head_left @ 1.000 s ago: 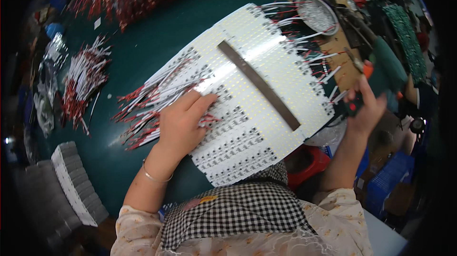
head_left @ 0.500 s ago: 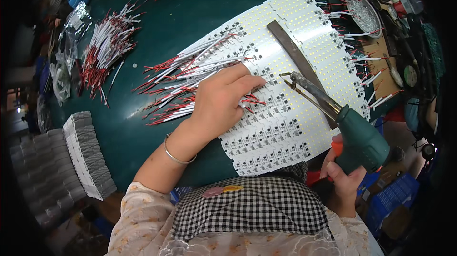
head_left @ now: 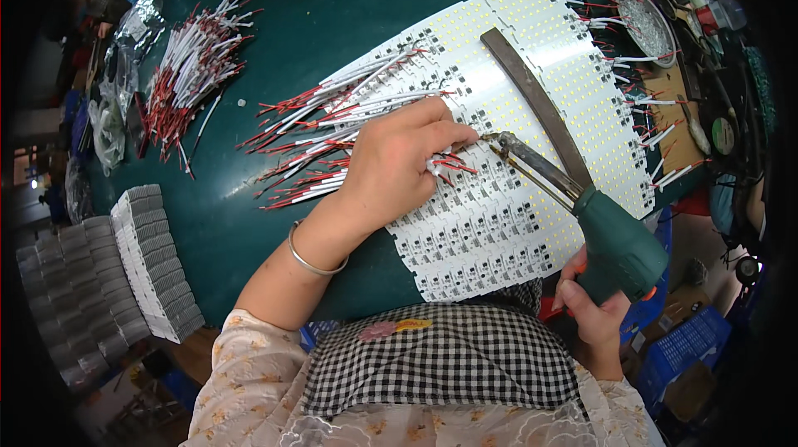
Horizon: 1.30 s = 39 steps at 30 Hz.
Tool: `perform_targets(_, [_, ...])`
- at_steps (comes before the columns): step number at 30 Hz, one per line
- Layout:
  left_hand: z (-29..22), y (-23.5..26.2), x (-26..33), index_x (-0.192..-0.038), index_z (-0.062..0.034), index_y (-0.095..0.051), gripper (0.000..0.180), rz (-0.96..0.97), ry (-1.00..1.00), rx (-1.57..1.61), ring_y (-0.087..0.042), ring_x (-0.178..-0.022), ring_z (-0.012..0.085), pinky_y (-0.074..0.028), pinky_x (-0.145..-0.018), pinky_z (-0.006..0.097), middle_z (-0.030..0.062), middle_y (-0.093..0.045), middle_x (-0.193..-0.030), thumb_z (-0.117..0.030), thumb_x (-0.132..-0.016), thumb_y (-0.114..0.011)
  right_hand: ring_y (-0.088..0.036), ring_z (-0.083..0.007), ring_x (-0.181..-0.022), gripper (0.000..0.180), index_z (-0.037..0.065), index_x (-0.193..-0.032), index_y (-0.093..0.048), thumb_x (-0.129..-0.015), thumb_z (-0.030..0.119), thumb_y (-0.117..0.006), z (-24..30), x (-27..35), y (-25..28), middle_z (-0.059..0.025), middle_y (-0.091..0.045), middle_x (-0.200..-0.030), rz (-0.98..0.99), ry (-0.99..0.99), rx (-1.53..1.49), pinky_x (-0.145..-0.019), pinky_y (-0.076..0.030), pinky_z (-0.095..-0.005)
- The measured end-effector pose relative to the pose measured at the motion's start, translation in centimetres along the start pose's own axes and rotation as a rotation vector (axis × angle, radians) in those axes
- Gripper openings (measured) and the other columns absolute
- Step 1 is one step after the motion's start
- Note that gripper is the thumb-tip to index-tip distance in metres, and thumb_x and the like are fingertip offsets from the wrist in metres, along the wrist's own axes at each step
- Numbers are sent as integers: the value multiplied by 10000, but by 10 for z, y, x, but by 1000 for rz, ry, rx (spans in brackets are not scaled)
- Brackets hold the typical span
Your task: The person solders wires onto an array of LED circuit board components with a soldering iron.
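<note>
My left hand is closed around several short red-and-white wires, whose ends stick out by the thumb. It rests over a sheet of white LED circuit boards dotted with yellow LEDs and black parts. In my right hand is a green soldering gun, gripped by its handle. The gun's tip meets the boards right beside my left fingertips; whether it touches a wire there I cannot make out. More loose wires lie across the boards' left end, partly hidden by my hand.
A dark flat bar lies across the boards. Wires extend from their right end, near a round dish of clear bits. On the green table are a wire pile and stacked white strips.
The soldering gun's tip has come down and left to the boards beside my left fingertips. My left hand has shifted slightly right in the picture, as have the boards.
</note>
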<state>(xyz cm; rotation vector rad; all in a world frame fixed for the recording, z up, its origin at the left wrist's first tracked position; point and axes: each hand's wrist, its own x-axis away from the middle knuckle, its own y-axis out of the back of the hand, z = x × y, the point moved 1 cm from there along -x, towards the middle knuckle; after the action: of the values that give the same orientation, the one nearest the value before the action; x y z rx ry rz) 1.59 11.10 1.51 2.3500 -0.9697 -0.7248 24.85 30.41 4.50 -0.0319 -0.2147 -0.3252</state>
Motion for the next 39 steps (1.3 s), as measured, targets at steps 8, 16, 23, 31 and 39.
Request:
perform_targets(8, [-5, -6, 5, -978, -48, -696, 494, -82, -85, -154, -617, -697, 249, -494, -580, 318, 82, -600, -778, 138, -532, -594, -538, -148, -577, 473, -74, -1203, -428, -787, -3, -644, -8, 1, -2, -121, -536, -837, 34, 116, 120, -470, -464, -238])
perform_targets(16, [-5, -7, 5, -977, -60, -675, 495, -122, -166, -201, -606, -678, 247, -488, -556, 334, 79, -592, -775, 119, -522, -604, -511, -153, -434, 603, -109, -1199, -405, -789, 197, -725, 15, -4, -6, -83, -516, -623, -261, 110, -48, -391, -429, -256])
perform_targets(23, [-22, 4, 8, -1049, -68, -651, 547, -86, -135, -298, -604, -699, 247, -492, -573, 330, 76, -582, -776, 114, -534, -612, -515, -157, -434, 627, -127, -1209, -384, -786, 178, -731, 22, 2, 0, -98, -523, -672, -233, 210, -47, -401, -472, -270])
perform_targets(31, [-35, 38, 85, -1204, 7, -546, 628, 24, 134, -349, -623, -798, 348, -506, -661, 394, 139, -597, -896, 163, -597, -569, -514, -155, -438, 624, -124, -1217, -396, -773, 151, -738, 12, 17, -8, -95, -524, -654, -142, 137, -86, -392, -446, -256])
perform_targets(39, [-17, 29, 134, -954, -42, -673, 365, -49, 117, -244, -601, -661, 228, -476, -540, 324, 85, -577, -792, 116, -624, -664, -531, -143, -550, 620, -81, -1295, -410, -798, 106, -729, -5, 26, -24, -103, -555, -814, 160, -35, -74, -496, -475, -262])
